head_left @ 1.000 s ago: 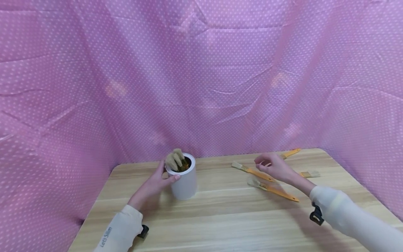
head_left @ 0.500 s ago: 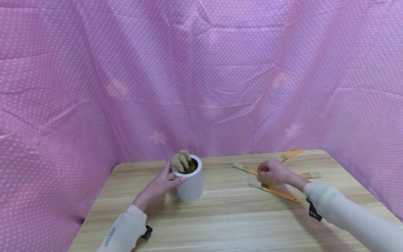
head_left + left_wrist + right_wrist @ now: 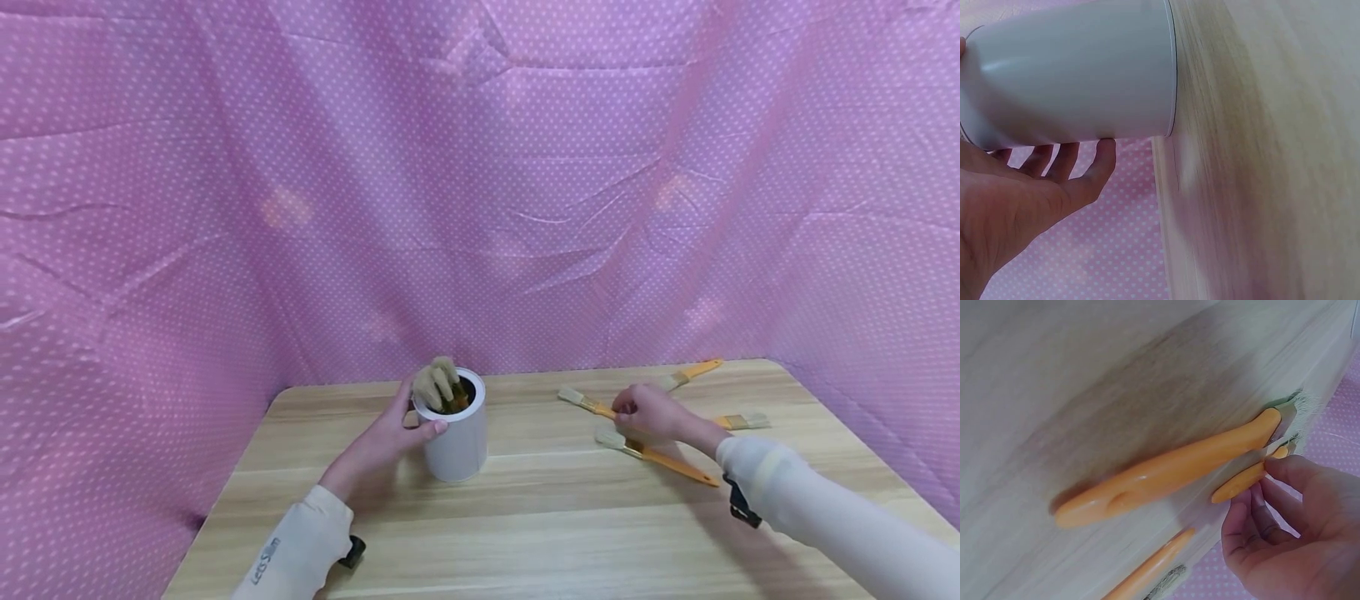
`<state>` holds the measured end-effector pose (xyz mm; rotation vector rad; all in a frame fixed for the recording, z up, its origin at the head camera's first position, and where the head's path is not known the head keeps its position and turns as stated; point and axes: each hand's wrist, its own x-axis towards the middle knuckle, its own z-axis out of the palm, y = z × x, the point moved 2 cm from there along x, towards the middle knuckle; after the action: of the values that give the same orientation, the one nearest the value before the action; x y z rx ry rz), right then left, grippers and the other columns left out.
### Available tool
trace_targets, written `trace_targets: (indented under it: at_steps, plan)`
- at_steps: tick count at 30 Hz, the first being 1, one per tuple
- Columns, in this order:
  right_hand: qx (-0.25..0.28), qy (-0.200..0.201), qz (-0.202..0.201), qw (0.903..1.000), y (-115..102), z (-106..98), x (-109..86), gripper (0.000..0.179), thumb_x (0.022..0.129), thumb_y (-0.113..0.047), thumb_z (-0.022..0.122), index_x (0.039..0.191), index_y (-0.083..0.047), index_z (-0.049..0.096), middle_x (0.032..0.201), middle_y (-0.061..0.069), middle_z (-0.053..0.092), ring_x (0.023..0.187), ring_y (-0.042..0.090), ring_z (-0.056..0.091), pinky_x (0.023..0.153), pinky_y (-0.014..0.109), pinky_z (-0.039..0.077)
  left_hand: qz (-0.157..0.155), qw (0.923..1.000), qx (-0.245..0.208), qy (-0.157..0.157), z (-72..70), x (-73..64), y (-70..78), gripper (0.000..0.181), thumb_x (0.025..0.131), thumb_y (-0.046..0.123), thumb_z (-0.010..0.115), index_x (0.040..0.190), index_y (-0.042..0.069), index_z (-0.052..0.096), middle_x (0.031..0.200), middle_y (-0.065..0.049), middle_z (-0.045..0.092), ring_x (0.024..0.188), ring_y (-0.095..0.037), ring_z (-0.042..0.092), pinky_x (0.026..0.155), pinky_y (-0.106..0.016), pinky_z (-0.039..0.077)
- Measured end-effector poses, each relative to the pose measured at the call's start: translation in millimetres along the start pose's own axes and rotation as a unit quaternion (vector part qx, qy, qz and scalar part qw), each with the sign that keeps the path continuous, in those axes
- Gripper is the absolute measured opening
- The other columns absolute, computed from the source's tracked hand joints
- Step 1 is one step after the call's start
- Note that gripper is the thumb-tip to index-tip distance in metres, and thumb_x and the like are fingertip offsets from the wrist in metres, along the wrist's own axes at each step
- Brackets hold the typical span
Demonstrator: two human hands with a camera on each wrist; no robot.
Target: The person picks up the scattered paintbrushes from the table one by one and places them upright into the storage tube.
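Observation:
A white can (image 3: pixel 459 450) stands upright on the table, and several paintbrushes (image 3: pixel 435 383) lean in it with their pale bristles up over the rim. My left hand (image 3: pixel 392 431) holds the can from its left side, thumb near the rim; in the left wrist view its fingers bend against the wall of the can (image 3: pixel 1072 75). To the right, my right hand (image 3: pixel 654 412) pinches the orange handle of a flat paintbrush (image 3: pixel 576 398) whose bristles point left. In the right wrist view, thumb and fingers meet on that handle (image 3: pixel 1238 482).
Nearer than the pinched brush lies another paintbrush (image 3: pixel 675 467), bristles left. One more paintbrush (image 3: pixel 697 371) lies at the back right, and another (image 3: pixel 742 421) shows partly behind my right wrist. Pink dotted cloth (image 3: pixel 480 208) hangs around the wooden table (image 3: pixel 525 525).
My right hand has come down onto the brush and now pinches its handle. The can and my left hand sit slightly further right in the head view.

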<state>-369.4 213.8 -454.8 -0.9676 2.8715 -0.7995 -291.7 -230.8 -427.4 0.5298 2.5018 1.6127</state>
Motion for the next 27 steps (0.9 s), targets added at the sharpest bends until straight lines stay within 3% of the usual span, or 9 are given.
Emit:
trace_targets:
  at_steps: [14, 22, 27]
  plan:
    - [0.096, -0.008, 0.021, 0.9951, 6.3, -0.3, 4.2, 0.009, 0.085, 0.002, 0.076, 0.093, 0.0, 0.071, 0.082, 0.002, 0.065, 0.074, 0.015, 0.058, 0.064, 0.029, 0.051, 0.009, 1.0, -0.002, -0.002, 2.5, 0.4, 2.9, 0.09, 0.094, 0.048, 0.071, 0.158, 0.051, 0.008, 0.167, 0.001, 0.012, 0.151, -0.028, 0.013, 0.115, -0.066, 0.018]
    - [0.159, -0.005, 0.022, 0.987, -17.9, -16.9, 13.4, 0.016, 0.09, 0.006, 0.068, 0.106, 0.006, 0.07, 0.093, 0.017, 0.067, 0.078, 0.025, 0.064, 0.065, 0.036, 0.058, 0.01, 1.0, 0.002, -0.001, 0.3, 0.4, 3.9, 0.091, 0.094, 0.048, 0.071, 0.159, 0.049, 0.007, 0.168, 0.001, 0.011, 0.152, -0.028, 0.011, 0.115, -0.066, 0.015]
    - [0.207, -0.011, 0.04, 0.9776, -37.8, -27.9, 22.4, 0.018, 0.094, 0.001, 0.069, 0.111, 0.007, 0.069, 0.093, 0.015, 0.068, 0.082, 0.03, 0.068, 0.072, 0.044, 0.062, 0.002, 1.0, 0.002, 0.0, -0.1, 1.2, 2.6, 0.092, 0.094, 0.05, 0.071, 0.159, 0.05, 0.007, 0.168, 0.0, 0.011, 0.151, -0.028, 0.012, 0.115, -0.066, 0.016]
